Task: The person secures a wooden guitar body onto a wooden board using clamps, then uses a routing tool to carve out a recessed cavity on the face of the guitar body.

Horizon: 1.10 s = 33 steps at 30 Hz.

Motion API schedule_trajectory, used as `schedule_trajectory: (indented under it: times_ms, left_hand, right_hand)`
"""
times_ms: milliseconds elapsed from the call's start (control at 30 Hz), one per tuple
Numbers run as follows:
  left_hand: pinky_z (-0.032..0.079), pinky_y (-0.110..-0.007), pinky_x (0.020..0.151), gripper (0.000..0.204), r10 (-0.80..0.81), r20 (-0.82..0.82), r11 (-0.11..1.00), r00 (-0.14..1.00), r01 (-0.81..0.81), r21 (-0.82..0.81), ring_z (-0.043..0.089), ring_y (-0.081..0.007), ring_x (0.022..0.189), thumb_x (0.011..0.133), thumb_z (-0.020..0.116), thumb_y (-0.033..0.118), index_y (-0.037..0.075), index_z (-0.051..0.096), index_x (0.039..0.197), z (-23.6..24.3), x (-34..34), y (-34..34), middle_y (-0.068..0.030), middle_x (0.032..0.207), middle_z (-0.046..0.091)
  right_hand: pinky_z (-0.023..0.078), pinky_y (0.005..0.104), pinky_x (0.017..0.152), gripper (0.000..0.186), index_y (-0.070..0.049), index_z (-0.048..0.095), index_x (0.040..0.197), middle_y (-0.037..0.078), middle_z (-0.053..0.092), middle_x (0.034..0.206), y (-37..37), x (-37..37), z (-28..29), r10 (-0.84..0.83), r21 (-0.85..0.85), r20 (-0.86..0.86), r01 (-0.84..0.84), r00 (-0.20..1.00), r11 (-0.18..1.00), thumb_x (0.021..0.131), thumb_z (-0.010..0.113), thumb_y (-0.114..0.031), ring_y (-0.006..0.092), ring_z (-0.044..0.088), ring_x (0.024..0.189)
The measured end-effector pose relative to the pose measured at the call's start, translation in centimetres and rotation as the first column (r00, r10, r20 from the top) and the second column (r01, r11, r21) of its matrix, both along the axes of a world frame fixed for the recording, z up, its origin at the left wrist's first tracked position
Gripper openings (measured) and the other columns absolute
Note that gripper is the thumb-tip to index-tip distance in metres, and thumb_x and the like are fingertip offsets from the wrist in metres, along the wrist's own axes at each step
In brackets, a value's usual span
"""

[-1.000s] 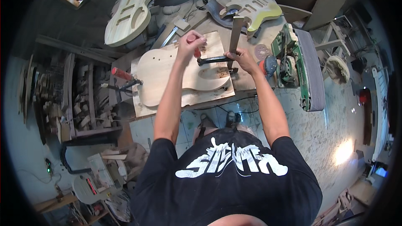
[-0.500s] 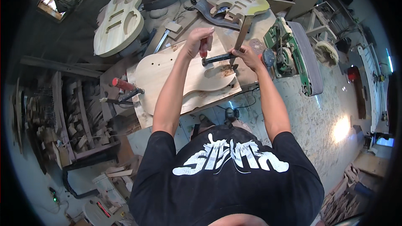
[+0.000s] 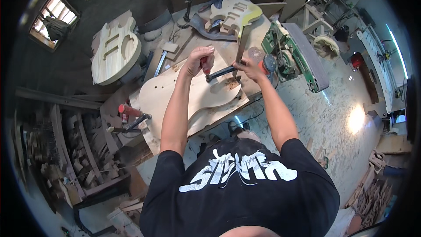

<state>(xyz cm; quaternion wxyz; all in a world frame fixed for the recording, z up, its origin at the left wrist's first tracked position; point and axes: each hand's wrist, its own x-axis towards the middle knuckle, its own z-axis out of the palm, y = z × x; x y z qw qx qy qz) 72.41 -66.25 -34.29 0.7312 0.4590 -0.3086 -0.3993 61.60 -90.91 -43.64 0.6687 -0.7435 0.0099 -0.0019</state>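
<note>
A pale wooden guitar body (image 3: 169, 88) lies flat on a light board (image 3: 153, 144) at the workbench's near edge. My left hand (image 3: 198, 62) is closed around the red handle (image 3: 205, 66) of an F-clamp, whose foot is over the body's right part. My right hand (image 3: 251, 69) grips the clamp's black arm (image 3: 222, 72) close to its upright metal bar (image 3: 240, 48). At the left end, a second F-clamp (image 3: 139, 121) with a red handle sits on the edge of the body and board. My right fingertips are partly hidden behind the clamp.
Another guitar body (image 3: 115, 55) leans at the back left, and a yellow-edged one (image 3: 239, 15) lies at the back. To the right stand a green belt sander (image 3: 287, 55) and a red-and-dark hand sander (image 3: 269, 66). Shelves of wood offcuts (image 3: 66, 145) fill the left.
The whole view has shifted, so the bench things appear further left. My left hand's fingers have turned and curled about the red handle; my right hand keeps its grip on the clamp arm.
</note>
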Motion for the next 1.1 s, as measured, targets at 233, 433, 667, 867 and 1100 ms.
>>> schedule_trajectory:
  times_ms: [233,433,667,867,1100]
  left_hand:
    - [0.044,-0.025,0.053,0.035,0.892,0.335,0.34,0.303,-0.939,-0.056,0.051,-0.009,0.062,0.097,0.063,0.039,0.005,0.054,0.093,-2.4,-7.2,-4.0,-0.0042,0.077,0.058]
    - [0.037,-0.026,0.046,0.035,0.823,0.441,0.384,0.357,-0.923,0.03,0.045,-0.0088,0.05,0.092,0.069,0.033,0.009,0.051,0.074,-1.8,-5.3,-3.7,-0.0012,0.063,0.05]
    - [0.034,-0.028,0.041,0.032,0.066,-0.072,0.998,0.995,-0.067,-0.007,0.043,-0.0098,0.044,0.084,0.071,0.017,0.011,0.046,0.065,-1.7,0.3,0.4,-0.0007,0.052,0.045]
    - [0.044,-0.028,0.06,0.026,0.867,0.451,0.258,0.212,-0.965,-0.041,0.05,-0.0128,0.059,0.092,0.068,0.026,0.003,0.057,0.09,-2.6,-6.7,-4.8,-0.0019,0.068,0.055]
    - [0.037,-0.029,0.048,0.032,0.785,0.357,0.492,0.506,-0.86,0.136,0.042,-0.0111,0.049,0.086,0.069,0.017,0.007,0.046,0.067,-2.0,-4.5,-3.4,0.0009,0.055,0.044]
  right_hand:
    - [0.047,0.026,0.083,0.026,-0.002,0.069,0.105,-0.003,0.067,0.095,-0.3,0.0,-0.9,-0.034,0.026,0.004,0.034,0.999,0.999,0.094,0.07,-0.025,0.0065,0.059,0.089]
    - [0.047,0.0263,0.081,0.028,-0.002,0.07,0.106,-0.002,0.066,0.093,0.2,0.1,-0.7,-0.021,0.016,0.005,0.021,1.0,1.0,0.094,0.07,-0.028,0.0076,0.059,0.088]
    - [0.046,0.0275,0.081,0.029,-0.002,0.07,0.106,-0.002,0.066,0.092,-0.1,0.3,-1.0,0.006,0.038,0.007,-0.007,1.0,0.999,0.094,0.07,-0.028,0.0075,0.058,0.088]
    - [0.046,0.0284,0.083,0.029,-0.003,0.07,0.105,-0.002,0.066,0.093,-0.4,-0.1,-0.4,0.005,0.136,0.001,-0.005,1.0,0.991,0.092,0.072,-0.029,0.0079,0.057,0.09]
    - [0.046,0.0295,0.084,0.03,-0.001,0.071,0.105,0.0,0.068,0.094,-0.6,0.1,-1.0,0.016,0.075,-0.01,-0.015,1.0,0.997,0.092,0.072,-0.028,0.0087,0.058,0.091]
